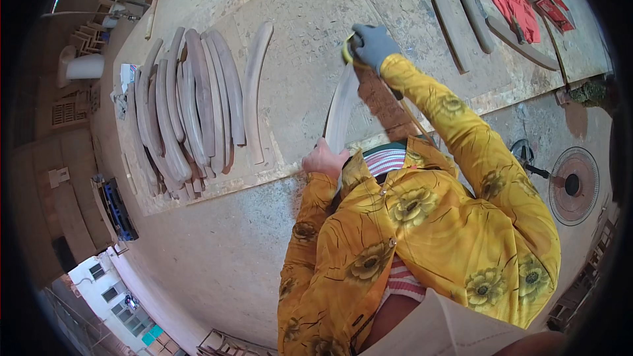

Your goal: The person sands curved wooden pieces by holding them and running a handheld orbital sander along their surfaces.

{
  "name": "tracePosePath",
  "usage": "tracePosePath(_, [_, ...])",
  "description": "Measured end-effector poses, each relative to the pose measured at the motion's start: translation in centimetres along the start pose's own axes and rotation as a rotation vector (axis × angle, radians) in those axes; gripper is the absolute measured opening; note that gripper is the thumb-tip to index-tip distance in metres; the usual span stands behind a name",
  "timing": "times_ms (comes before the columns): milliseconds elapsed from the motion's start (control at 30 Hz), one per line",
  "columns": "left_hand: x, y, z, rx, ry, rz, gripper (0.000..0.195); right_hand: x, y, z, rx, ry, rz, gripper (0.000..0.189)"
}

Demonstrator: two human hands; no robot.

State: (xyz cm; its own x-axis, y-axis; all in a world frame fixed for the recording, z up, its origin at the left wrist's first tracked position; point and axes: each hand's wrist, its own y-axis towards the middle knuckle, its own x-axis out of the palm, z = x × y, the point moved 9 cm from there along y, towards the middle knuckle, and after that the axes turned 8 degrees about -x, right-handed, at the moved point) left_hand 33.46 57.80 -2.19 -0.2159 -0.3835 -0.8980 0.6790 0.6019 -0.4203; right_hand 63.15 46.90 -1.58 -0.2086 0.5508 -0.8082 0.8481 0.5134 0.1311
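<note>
My bare left hand (325, 159) grips the near end of a curved wooden piece (341, 109), held at the table's near edge. My right hand (371, 44), in a grey glove, holds a yellow-rimmed round object (348, 51) at the piece's far end; its exact kind is unclear. A reddish-brown piece (383, 104) lies below the right hand, partly hidden by the sleeve. A single curved wooden piece (256, 89) rests on the table to the left, beside a pile of similar curved pieces (200, 104).
On the worktable (306, 5), more curved wooden pieces (445, 15) lie at the right, near a red cloth (512, 2) and a red box (556, 12). A fan (572, 185) stands right of my body. A white roll (85, 66) is beyond the table's left end.
</note>
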Motion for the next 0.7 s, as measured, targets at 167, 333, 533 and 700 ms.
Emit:
tracePosePath(167, [0.1, -0.1, 0.0, -0.022, 0.006, -0.043, 0.059, 0.3, -0.6, 0.3, 0.006, -0.024, -0.026, 0.038])
tracePosePath(333, [0.8, -0.1, -1.1, -0.029, -0.027, -0.056, 0.062, -0.3, -4.5, -6.8, -0.152, 0.089, -0.106, 0.040])
tracePosePath(533, [1.3, 0.3, -1.3, -0.082, -0.036, -0.102, 0.064, -0.8, 0.1, -2.0, -0.008, 0.038, 0.019, 0.031])
tracePosePath(700, [1.9, 0.3, -1.9, -0.134, -0.054, -0.198, 0.066, 1.3, -1.8, -3.9, -0.084, 0.002, -0.030, 0.032])
